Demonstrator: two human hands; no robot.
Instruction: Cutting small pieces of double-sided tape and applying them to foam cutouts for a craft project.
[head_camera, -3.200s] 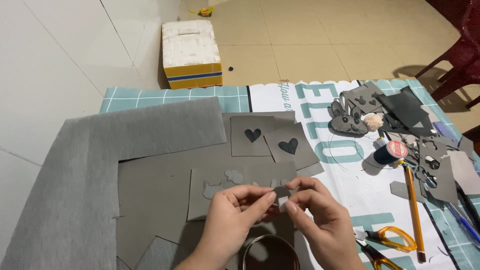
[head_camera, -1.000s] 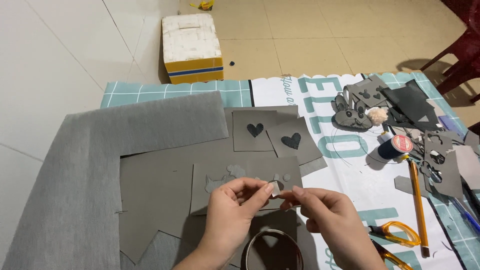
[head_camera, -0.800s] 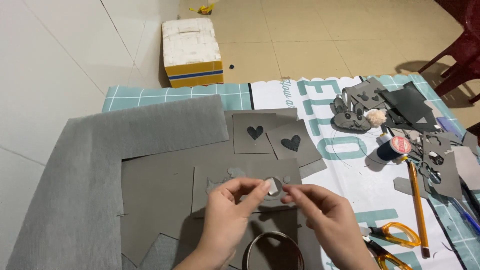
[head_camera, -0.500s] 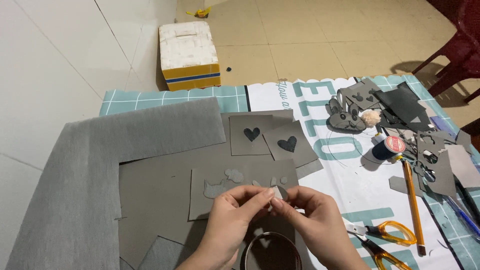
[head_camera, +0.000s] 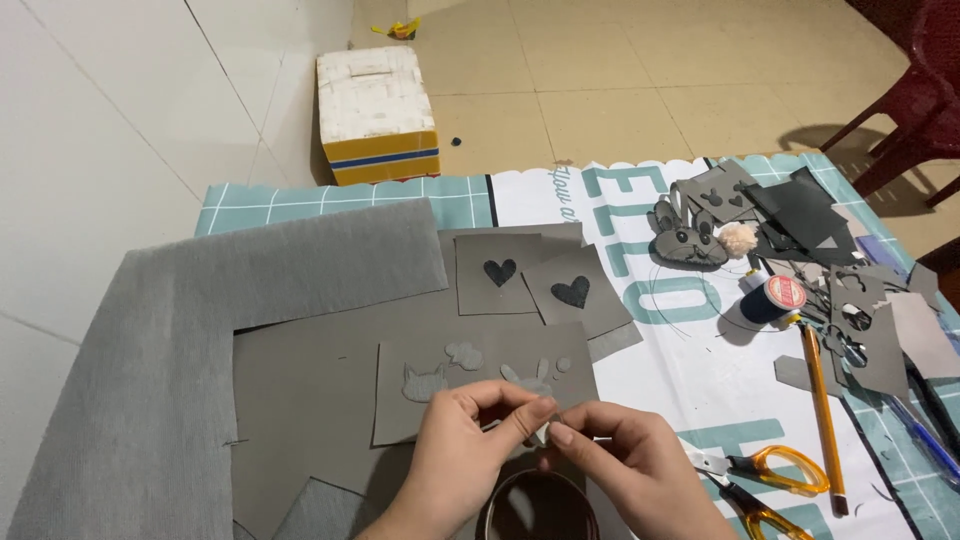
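Note:
My left hand (head_camera: 468, 450) and my right hand (head_camera: 625, 462) meet at the near middle of the table, fingertips pinched together on a small pale piece (head_camera: 545, 432), too small to identify. Below them lies a grey felt sheet (head_camera: 470, 385) with small animal-shaped cutouts on it. A round dark ring (head_camera: 530, 505) sits just under my hands at the bottom edge. Two grey squares with heart-shaped holes (head_camera: 535, 278) lie a little farther back.
A large grey fabric (head_camera: 160, 380) covers the left of the table. At the right lie orange-handled scissors (head_camera: 755, 480), a pencil (head_camera: 823, 415), a thread spool (head_camera: 775, 297), a felt bunny face (head_camera: 685, 240) and several grey scraps. A white and yellow box (head_camera: 375, 115) stands on the floor.
Both hands have stayed together over the felt sheet, turning the small piece between the fingertips. The view has shifted slightly.

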